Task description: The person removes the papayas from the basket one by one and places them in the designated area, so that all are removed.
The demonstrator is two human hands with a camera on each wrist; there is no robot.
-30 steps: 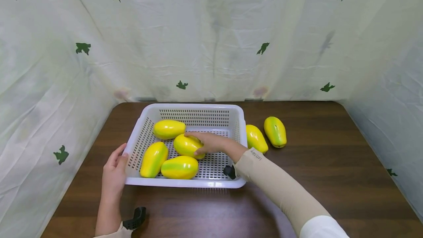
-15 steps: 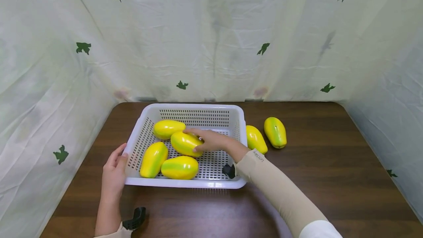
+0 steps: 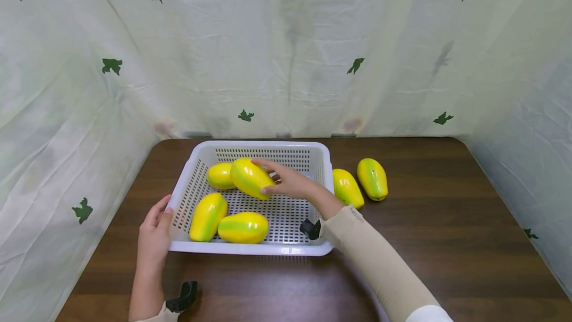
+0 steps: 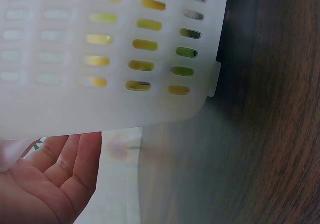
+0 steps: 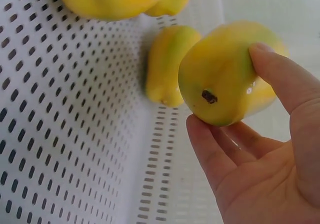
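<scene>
A white perforated basket (image 3: 189, 245) stands on a dark wooden table. My right hand (image 3: 286, 183) grips a yellow-green papaya (image 3: 250, 178) and holds it lifted above the basket floor; in the right wrist view the papaya (image 5: 225, 74) sits between thumb and fingers. Three more papayas lie inside: one at the back (image 3: 218, 176), one at the front left (image 3: 207, 215), one along the front (image 3: 243, 227). My left hand (image 3: 154, 232) rests with straight fingers against the basket's left front corner (image 4: 150, 99).
Two more papayas (image 3: 346, 188) (image 3: 372, 178) lie on the table just right of the basket. A leaf-printed white cloth (image 3: 286, 48) walls in the table at the back and both sides. Bare wood (image 3: 447, 222) stretches to the right and front.
My right hand has lifted the middle papaya off the basket floor and moved it up and toward the back. The left hand and the basket have stayed put.
</scene>
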